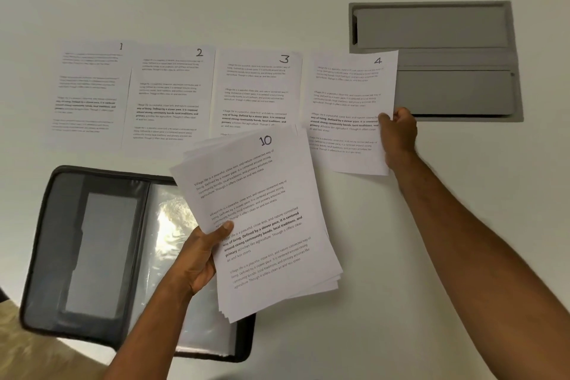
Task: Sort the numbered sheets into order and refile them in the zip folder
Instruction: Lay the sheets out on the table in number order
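Sheets numbered 1 (89,86), 2 (168,95) and 3 (256,89) lie side by side in a row on the white table. Right of them, my right hand (398,136) pinches the right edge of sheet 4 (348,108), which sits at the end of the row. My left hand (200,259) grips a fanned stack of several sheets (262,225) with number 10 on top, held above the open black zip folder (92,250). The folder lies open at the lower left, showing a clear plastic sleeve.
A grey recessed cable hatch (447,28) is set into the table at the upper right, partly under sheet 4. The white table (370,287) stretches out to the lower right. Its near edge shows at the bottom left corner.
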The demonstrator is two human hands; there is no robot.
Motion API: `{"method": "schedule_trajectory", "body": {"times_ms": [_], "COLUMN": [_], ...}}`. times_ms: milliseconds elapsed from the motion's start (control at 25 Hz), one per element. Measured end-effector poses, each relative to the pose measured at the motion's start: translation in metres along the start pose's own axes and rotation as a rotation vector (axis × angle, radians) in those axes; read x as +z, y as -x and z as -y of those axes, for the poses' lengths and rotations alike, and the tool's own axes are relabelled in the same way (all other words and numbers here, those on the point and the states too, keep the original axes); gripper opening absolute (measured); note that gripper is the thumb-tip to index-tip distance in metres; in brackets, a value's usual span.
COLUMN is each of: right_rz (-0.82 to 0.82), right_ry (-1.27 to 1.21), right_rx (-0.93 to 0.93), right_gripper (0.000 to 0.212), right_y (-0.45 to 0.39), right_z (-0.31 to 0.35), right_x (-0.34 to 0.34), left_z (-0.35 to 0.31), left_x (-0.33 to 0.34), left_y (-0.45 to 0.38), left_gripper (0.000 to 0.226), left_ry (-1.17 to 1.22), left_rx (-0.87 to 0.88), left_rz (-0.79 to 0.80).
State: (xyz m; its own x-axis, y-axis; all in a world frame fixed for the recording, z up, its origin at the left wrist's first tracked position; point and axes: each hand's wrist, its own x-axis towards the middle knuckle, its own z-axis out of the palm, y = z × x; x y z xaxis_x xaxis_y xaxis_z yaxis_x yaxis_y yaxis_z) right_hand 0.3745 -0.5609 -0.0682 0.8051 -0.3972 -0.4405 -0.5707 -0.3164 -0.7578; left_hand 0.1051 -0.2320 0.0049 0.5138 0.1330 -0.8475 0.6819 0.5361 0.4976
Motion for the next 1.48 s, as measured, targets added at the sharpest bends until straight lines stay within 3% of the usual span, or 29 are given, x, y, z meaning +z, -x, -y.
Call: {"method": "schedule_trajectory", "body": {"times_ms": [120, 240, 320, 400, 480, 560, 720, 920, 1240, 1480], "right_rz": [-0.085, -0.078, 0.065, 0.338, 0.589, 0.691, 0.554, 0.453, 0.448, 0.439], "right_ry": [0.053, 0.001, -0.127, -0.222, -0.186, -0.2, -0.394, -0.482, -0.309, -0.183], "right_rx": [-0.079, -0.102, -0.061, 0.051, 0.128, 0.163, 0.216, 0.165, -0.037, -0.109], "right_gripper": [0.045, 0.042, 0.028, 0.014, 0.024, 0.027, 0.016, 0.026, 0.012, 0.017], "right_y": [0.016, 0.06, 0.107, 0.163, 0.214, 0.251, 0.3, 0.341, 0.392, 0.421], "right_z": [-0.004, -0.013, -0.016, -0.016, -0.023, -0.034, -0.043, -0.031, -0.021, -0.012], "right_x": [-0.01, -0.015, -0.017, -0.02, -0.028, -0.035, -0.043, -0.047, -0.044, -0.043], "left_z": [0.001, 0.005, 0.006, 0.008, 0.01, 0.01, 0.018, 0.039, 0.049, 0.048], "left_x": [0.003, 0.005, 0.006, 0.006, 0.001, -0.007, -0.029, -0.051, -0.103, -0.146], "left_y": [0.0, 0.006, 0.012, 0.021, 0.036, 0.05, 0.077, 0.102, 0.115, 0.121], "left_gripper": [0.043, 0.045, 0.041, 0.037, 0.036, 0.036, 0.043, 0.039, 0.035, 0.067], "left_ry": [0.003, 0.004, 0.003, -0.007, -0.017, -0.025, -0.039, -0.036, 0.07, 0.129], "left_rx": [0.005, 0.005, 0.006, 0.017, 0.044, 0.074, 0.103, 0.115, 0.14, 0.144], "left_rz": [0.007, 0.024, 0.032, 0.05, 0.072, 0.098, 0.13, 0.129, 0.164, 0.291]}}
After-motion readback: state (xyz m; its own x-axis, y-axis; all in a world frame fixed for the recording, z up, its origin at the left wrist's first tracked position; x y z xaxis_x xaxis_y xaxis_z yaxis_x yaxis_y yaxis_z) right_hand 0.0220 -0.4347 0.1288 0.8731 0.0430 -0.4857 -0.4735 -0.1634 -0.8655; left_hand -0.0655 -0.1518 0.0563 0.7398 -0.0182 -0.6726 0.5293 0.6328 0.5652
